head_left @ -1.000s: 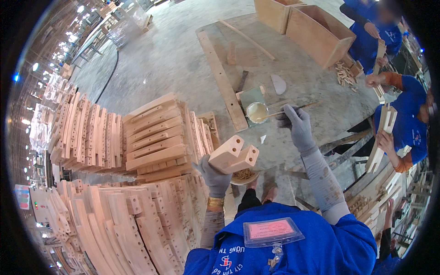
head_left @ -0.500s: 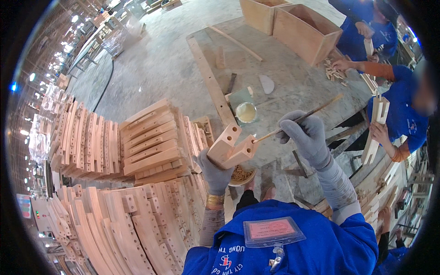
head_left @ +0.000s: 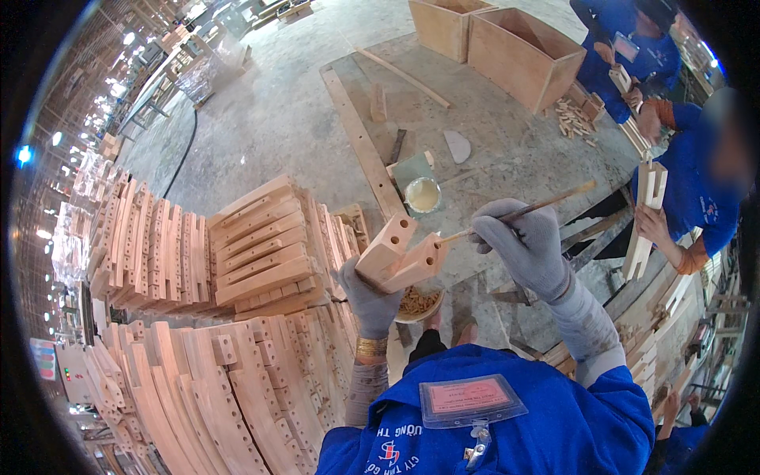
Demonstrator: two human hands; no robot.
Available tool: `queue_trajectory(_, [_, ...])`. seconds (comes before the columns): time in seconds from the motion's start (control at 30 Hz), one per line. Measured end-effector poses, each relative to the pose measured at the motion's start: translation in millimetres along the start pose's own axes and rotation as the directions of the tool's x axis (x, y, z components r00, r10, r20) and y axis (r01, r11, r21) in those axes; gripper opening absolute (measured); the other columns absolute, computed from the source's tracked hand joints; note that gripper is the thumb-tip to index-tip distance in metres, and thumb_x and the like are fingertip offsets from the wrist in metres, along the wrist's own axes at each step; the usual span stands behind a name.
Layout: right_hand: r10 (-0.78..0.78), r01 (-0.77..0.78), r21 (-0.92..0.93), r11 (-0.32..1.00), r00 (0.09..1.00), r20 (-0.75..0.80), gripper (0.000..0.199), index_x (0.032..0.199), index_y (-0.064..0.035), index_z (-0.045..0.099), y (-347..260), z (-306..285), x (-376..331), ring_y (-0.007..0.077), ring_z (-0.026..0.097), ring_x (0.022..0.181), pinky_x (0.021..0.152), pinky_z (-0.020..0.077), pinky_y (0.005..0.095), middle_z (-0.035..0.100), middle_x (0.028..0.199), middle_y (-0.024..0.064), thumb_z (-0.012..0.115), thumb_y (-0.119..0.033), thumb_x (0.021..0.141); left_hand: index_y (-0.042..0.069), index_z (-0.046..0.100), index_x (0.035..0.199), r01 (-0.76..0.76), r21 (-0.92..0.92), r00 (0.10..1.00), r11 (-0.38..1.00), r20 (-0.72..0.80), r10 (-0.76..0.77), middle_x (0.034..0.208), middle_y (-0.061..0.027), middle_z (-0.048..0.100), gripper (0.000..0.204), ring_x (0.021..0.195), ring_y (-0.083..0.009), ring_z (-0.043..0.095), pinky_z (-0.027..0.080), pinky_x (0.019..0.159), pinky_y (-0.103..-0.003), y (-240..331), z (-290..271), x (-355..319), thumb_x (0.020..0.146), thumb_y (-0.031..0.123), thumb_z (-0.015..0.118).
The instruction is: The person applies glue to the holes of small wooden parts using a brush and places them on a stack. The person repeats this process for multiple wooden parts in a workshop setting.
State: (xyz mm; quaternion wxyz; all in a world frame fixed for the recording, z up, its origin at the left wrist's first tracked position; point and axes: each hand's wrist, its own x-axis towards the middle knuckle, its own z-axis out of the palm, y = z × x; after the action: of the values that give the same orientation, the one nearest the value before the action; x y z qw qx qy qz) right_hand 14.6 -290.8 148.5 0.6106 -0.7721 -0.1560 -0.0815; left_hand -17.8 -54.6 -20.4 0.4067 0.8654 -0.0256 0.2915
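Observation:
My left hand [head_left: 370, 299], in a grey glove, is closed around a pale wooden part [head_left: 385, 252]. Two blocky ends of it point away from me, each with round dowel holes. In my gloved right hand [head_left: 524, 244], a thin brush-like stick [head_left: 546, 203] is pinched between the fingers. Its left tip is close to the holes of the nearer block; whether it touches the wood I cannot tell. Beyond my hands, an open tub of cream-coloured glue-like paste [head_left: 423, 195] stands on the worktable [head_left: 491, 119].
Stacks of drilled wooden parts [head_left: 261, 237] rise on my left. A bowl of dowels [head_left: 418, 305] sits below my hands. Wooden boxes [head_left: 522, 59] and loose dowels [head_left: 575, 120] lie at the far right. A co-worker [head_left: 697, 182] holds a wooden piece at the right.
The stick's tip has drawn slightly back from the hole in the nearer block, and my right hand has shifted a little. My left hand keeps its hold.

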Motion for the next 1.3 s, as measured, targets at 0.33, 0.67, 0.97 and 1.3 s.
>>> queue_trajectory(0.33, [0.195,-0.17,0.299,0.939,0.979,-0.054,0.018,0.089,0.0052,0.063,-23,-4,-5,0.0088,0.061,0.062,0.054,0.0494,0.021,0.065,0.073,0.0085,0.058,-0.012,0.089,0.005,0.035,0.122,0.021,-0.031,0.999,0.999,-0.027,-0.022,0.109,-0.0135,0.043,0.079,0.102,-0.0327,0.044,0.032,0.097,-0.047,-3,-3,0,0.059,0.019,0.081])
queue_trajectory(0.67, [-0.057,0.06,-0.018,0.998,0.989,0.135,0.014,0.086,0.0019,0.066,-21,5,-3,0.0144,0.062,0.056,0.051,0.0466,0.0246,0.064,0.068,0.0092,0.065,-0.012,0.084,0.006,0.036,0.125,0.01,-0.041,1.0,0.999,-0.021,-0.011,0.114,-0.0088,0.043,0.083,0.114,-0.0307,0.044,0.002,0.109,-0.06,-2,-3,-1,0.059,0.027,0.081])
queue_trajectory(0.97, [0.028,-0.029,0.009,1.0,0.996,0.089,0.014,0.085,0.0004,0.067,-25,5,-4,0.0135,0.063,0.054,0.049,0.0465,0.0244,0.063,0.065,0.0087,0.065,-0.013,0.084,0.005,0.039,0.116,-0.065,0.066,0.997,0.996,-0.024,0.067,0.107,-0.0117,0.043,0.077,0.099,-0.0285,0.046,0.039,0.088,-0.041,12,-5,8,0.055,0.017,0.084])
queue_trajectory(1.3, [0.23,-0.21,0.288,0.934,0.973,-0.035,0.017,0.091,0.0051,0.063,-34,-4,-8,0.0082,0.061,0.06,0.053,0.0491,0.0207,0.064,0.07,0.0061,0.058,-0.012,0.09,0.005,0.036,0.122,-0.014,-0.044,1.0,0.999,-0.018,0.013,0.112,-0.0113,0.044,0.083,0.109,-0.0337,0.045,0.006,0.11,-0.058,-2,-1,5,0.057,0.026,0.083])
